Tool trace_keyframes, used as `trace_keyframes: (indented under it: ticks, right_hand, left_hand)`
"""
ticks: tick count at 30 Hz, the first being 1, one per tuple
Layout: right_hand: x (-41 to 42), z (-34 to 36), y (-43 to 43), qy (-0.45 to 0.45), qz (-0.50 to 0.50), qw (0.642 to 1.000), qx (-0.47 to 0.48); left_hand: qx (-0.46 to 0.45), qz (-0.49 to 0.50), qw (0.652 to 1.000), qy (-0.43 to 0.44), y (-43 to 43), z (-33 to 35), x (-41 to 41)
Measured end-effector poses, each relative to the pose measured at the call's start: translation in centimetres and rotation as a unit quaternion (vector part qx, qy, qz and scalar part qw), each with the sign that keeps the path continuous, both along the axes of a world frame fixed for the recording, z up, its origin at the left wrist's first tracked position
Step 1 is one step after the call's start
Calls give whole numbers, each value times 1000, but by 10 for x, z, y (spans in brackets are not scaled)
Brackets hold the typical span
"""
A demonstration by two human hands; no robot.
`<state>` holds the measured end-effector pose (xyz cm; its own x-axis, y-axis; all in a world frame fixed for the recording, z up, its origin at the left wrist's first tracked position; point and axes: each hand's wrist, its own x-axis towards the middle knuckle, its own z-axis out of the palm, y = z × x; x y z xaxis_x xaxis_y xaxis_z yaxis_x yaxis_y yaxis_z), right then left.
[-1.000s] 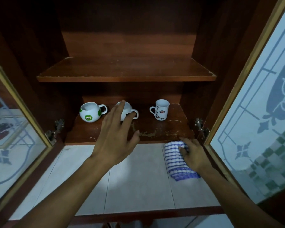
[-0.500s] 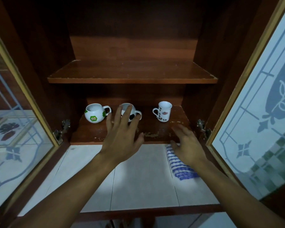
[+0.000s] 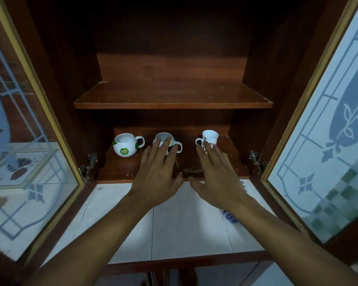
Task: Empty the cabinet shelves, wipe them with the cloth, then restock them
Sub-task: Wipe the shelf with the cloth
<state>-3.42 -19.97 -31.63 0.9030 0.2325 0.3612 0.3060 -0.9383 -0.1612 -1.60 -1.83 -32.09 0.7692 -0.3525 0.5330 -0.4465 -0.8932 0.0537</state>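
Three white mugs stand on the lower cabinet shelf [image 3: 120,172]: a round green-patched mug [image 3: 125,145] at left, a round middle mug [image 3: 163,139], and a taller mug [image 3: 210,137] at right. My left hand [image 3: 156,175] reaches in with straight fingers, its tips in front of the middle mug. My right hand [image 3: 216,178] reaches with straight fingers toward the taller mug, fingertips just before it. Neither hand holds anything. The blue-and-white checked cloth [image 3: 229,217] lies on the white counter, mostly hidden under my right forearm. The upper shelf [image 3: 172,96] is bare.
Two glass cabinet doors stand open, the left door [image 3: 19,141] and the right door [image 3: 329,141], flanking my arms. A white tiled counter [image 3: 174,230] runs below the shelf. Metal hinges [image 3: 88,166] sit at both lower corners of the opening.
My right hand has left the cloth and moved up and left to the taller mug. My left hand stays at the middle mug. The camera view shifted slightly upward.
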Motion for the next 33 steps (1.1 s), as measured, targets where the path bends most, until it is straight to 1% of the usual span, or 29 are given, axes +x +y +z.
trace_keyframes:
  ticks: [10, 14, 20, 33]
  right_hand:
    - [-29, 12, 11, 1, -32, 999, -21]
    - [-41, 13, 14, -5, -27, 999, -22]
    - [-67, 17, 10, -8, -10, 999, -40]
    - [-128, 31, 33, -3, -6, 999, -31]
  left_hand:
    - [7, 4, 1000, 4, 20, 11, -24]
    - [15, 11, 1000, -5, 24, 12, -37]
    - [23, 33, 999, 9, 26, 13, -65]
    - [6, 14, 1000, -6, 55, 18, -127]
